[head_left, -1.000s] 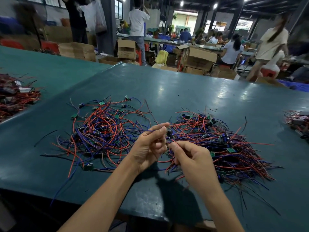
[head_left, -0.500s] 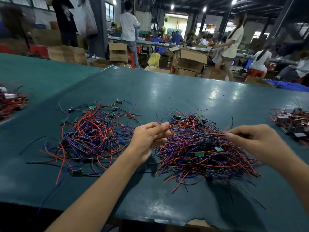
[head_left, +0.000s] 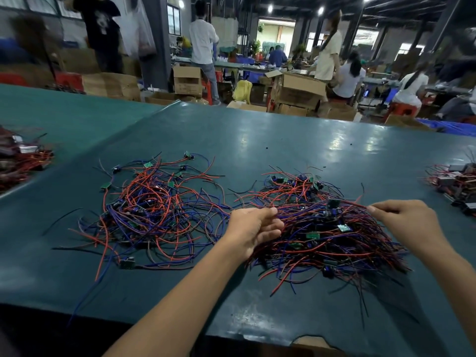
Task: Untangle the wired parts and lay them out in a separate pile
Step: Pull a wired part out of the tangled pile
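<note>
Dark green sheeting covers the long workbench (head_left: 283, 140), with cardboard boxes (head_left: 296, 94) and other workers behind it. Two heaps of red and blue wired parts lie side by side: a loose spread pile (head_left: 154, 210) on the left and a denser tangled pile (head_left: 327, 228) on the right. The left hand (head_left: 253, 229) rests at the tangle's left edge, fingers loosely curled around several wires. The right hand (head_left: 407, 222) pinches wire ends at the tangle's right edge.
</note>
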Available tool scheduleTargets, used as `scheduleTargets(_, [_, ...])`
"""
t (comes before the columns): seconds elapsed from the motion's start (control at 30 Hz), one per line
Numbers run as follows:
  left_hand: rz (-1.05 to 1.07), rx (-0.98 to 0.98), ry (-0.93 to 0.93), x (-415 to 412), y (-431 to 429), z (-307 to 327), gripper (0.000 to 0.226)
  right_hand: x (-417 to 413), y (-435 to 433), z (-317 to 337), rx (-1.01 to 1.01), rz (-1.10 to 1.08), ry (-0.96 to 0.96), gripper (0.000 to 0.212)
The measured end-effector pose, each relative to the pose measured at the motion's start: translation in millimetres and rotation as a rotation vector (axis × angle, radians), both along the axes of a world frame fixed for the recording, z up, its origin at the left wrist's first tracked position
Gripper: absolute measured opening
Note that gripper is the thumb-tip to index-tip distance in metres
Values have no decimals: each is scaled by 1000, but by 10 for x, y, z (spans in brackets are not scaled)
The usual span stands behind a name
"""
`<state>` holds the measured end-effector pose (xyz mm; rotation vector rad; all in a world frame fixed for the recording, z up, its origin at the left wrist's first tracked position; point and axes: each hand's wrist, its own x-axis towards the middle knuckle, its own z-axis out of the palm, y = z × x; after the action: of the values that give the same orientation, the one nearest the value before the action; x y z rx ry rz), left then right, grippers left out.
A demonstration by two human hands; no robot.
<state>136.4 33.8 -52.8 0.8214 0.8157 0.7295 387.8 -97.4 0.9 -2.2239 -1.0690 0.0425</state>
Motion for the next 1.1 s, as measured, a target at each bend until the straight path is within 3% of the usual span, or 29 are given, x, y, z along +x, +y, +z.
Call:
scheduleTargets(0.07, [-8, 22, 63, -28, 8, 12, 17, -53, 53, -5, -31, -31, 26, 19])
scheduleTargets(0.2, [-64, 64, 189, -117, 41, 69, 26, -172, 139, 111, -110, -138, 18, 67])
scheduleTargets(0.3, [-99, 152, 276, -268, 76, 145, 21, -444, 123, 240, -10, -220, -88, 81])
scheduleTargets(0.4, [-61, 409, 436, -547, 204, 266, 18, -951, 20, 130, 339, -118, -243, 65])
scheduleTargets(0.5, [59, 803, 778, -966, 467, 492, 15, -1474, -108, -237, 580, 142, -389, 43])
scheduleTargets(0.6, [-37, 1090, 1206, -1462, 758, 719, 11, -1797, -167, -686, 518, 440, -296, 35])
scheduleTargets(0.73, [-423, 1158, 1595, -1944, 1005, 729, 20, -1894, -121, -1020, 275, 455, -133, 29])
scheduleTargets(0.8, [-517, 1154, 1670, -2055, 1041, 677, 22, -1867, -89, -1032, 266, 405, -68, 24])
scheduleTargets(0.93, [-575, 1105, 1651, -2167, 1050, 627, 29, -1831, -78, -1021, 261, 353, -10, 20])
scheduleTargets(1.1, [-554, 1190, 1695, -2180, 1057, 606, 32, -1764, -62, -1017, 233, 332, 142, 21])
